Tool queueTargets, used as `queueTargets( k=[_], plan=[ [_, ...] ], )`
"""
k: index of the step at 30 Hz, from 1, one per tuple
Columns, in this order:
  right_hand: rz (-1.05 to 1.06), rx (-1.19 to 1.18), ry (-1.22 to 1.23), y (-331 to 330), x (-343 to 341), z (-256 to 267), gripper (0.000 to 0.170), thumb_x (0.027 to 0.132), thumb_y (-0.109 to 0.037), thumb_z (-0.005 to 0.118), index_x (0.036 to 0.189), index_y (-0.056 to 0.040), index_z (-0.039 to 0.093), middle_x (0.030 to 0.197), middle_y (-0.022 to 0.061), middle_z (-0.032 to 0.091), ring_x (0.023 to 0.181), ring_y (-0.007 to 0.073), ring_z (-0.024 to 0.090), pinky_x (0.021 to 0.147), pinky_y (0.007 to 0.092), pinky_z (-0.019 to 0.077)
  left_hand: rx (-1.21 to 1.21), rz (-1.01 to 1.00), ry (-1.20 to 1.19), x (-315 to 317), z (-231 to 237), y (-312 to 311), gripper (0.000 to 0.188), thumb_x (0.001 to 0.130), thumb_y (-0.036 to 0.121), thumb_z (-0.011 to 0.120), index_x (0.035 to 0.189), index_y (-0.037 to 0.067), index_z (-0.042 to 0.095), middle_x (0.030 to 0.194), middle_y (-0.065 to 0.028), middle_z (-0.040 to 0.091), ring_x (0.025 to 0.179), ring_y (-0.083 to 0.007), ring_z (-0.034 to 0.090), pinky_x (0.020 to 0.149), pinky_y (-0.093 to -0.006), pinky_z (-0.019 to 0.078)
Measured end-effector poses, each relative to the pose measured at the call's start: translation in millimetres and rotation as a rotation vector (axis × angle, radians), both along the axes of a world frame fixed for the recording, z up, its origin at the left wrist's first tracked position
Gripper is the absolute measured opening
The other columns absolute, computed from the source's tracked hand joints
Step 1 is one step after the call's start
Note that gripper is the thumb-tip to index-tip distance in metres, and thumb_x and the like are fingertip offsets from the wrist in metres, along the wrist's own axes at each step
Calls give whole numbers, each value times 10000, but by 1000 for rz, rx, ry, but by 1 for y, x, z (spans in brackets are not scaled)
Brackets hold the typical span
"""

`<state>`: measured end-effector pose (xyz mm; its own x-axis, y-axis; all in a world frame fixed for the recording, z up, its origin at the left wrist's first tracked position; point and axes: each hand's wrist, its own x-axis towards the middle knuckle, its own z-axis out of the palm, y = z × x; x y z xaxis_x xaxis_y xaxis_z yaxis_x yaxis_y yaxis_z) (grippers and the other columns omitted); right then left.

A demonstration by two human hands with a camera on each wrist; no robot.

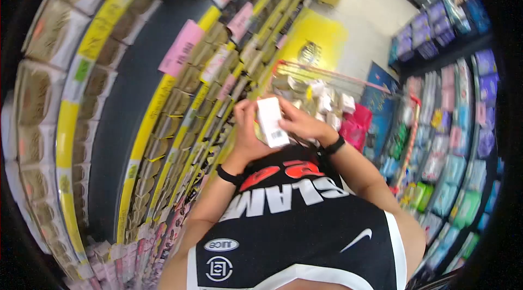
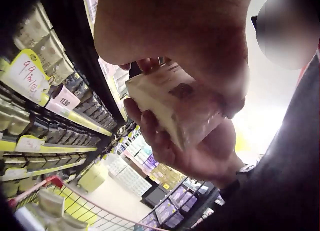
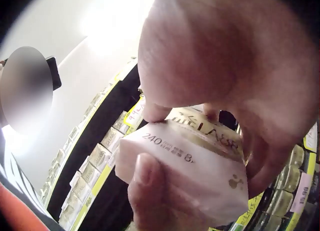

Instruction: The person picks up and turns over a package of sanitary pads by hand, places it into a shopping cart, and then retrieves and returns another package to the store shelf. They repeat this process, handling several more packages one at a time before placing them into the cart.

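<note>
The left hand (image 1: 246,136) and right hand (image 1: 304,122) were both clamped on a white packet (image 1: 272,121), held in front of the black jersey (image 1: 294,238). Just beyond it stood a shopping cart (image 2: 53,180) carrying packs (image 1: 327,103). A dark shelf (image 1: 121,99) ran along the left; colourful packages (image 1: 453,171) lined the right.

The box (image 1: 272,121) is before the cart (image 2: 54,181), which has packages (image 1: 325,103) inside, shelves (image 1: 66,126) at its left and racks (image 1: 447,56) at its right.
</note>
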<state>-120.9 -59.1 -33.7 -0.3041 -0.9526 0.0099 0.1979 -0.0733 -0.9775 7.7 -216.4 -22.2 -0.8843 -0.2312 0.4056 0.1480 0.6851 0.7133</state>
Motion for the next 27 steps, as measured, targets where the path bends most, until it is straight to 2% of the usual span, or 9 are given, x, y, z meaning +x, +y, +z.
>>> queueTargets(
  k=[5, 6, 8, 12, 13, 17, 21, 23, 27],
  plan=[
    [-253, 95, 133, -13, 2, -24, 850, 840, -226, 778, 1502, -89, 262, 1364, 146, 482, 1273, 245, 485, 1068, 401, 422, 132, 14, -23, 7, -2, -4, 1090, 560, 283, 903, 1449, 30, 326, 1384, -220, 418, 1272, -401, 453, 1077, -473, 400],
    [-318, 107, 177, -16, 1, -26, 843, 822, -223, 793, 1477, -84, 283, 1328, 147, 501, 1222, 247, 521, 1033, 401, 451, 394, -39, -100, 9, -4, -2, 1060, 608, 281, 885, 1466, 35, 313, 1411, -231, 398, 1294, -411, 442, 1090, -467, 399],
    [-343, 99, 102, -23, 6, -15, 822, 804, -213, 803, 1440, -76, 301, 1258, 150, 526, 1142, 236, 556, 976, 384, 483, 108, -35, -38, 10, 7, -6, 1037, 650, 248, 857, 1496, 48, 293, 1378, -231, 399, 1274, -426, 465, 1030, -459, 464],
    [-286, 177, 230, -26, 6, -14, 845, 787, -164, 799, 1452, -48, 290, 1278, 160, 499, 1178, 238, 529, 993, 371, 461, 125, 36, -111, 10, 1, -1, 1049, 677, 285, 832, 1530, 73, 259, 1454, -228, 351, 1321, -430, 440, 1056, -462, 446],
    [-264, 146, 287, -28, 7, -8, 766, 825, -124, 720, 1460, -40, 300, 1322, 166, 478, 1211, 244, 504, 1024, 363, 432, 167, 38, -131, 11, 6, -1, 1047, 678, 281, 830, 1531, 74, 259, 1461, -225, 347, 1322, -430, 437, 1060, -465, 442],
    [-332, 65, 32, -24, -5, -24, 671, 901, -55, 525, 1514, -33, 253, 1378, 166, 472, 1239, 259, 511, 1045, 358, 425, 280, 105, -63, 14, 9, -9, 995, 711, 235, 798, 1528, 55, 259, 1444, -232, 392, 1314, -417, 457, 1065, -440, 430],
    [-371, -12, -312, -30, -5, -13, 642, 928, -97, 585, 1490, -6, 287, 1331, 134, 556, 1145, 233, 593, 977, 369, 494, 489, 121, -56, 19, -2, -21, 841, 795, 211, 718, 1511, 47, 309, 1432, -232, 476, 1301, -384, 505, 1086, -426, 405],
    [-274, -61, -343, -26, -9, -23, 664, 918, -117, 637, 1478, -9, 296, 1304, 132, 566, 1117, 233, 604, 952, 362, 513, 519, 129, -131, 21, 0, -27, 710, 858, 184, 644, 1495, 58, 357, 1404, -216, 533, 1291, -355, 534, 1083, -410, 408],
    [-247, 49, -203, -21, -4, -25, 633, 894, -113, 707, 1404, -28, 344, 1240, 105, 578, 1067, 204, 614, 910, 325, 536, 529, 127, -264, 18, -22, -32, 739, 915, 326, 654, 1512, 40, 328, 1424, -218, 515, 1309, -335, 521, 1081, -390, 404]
  ],
)
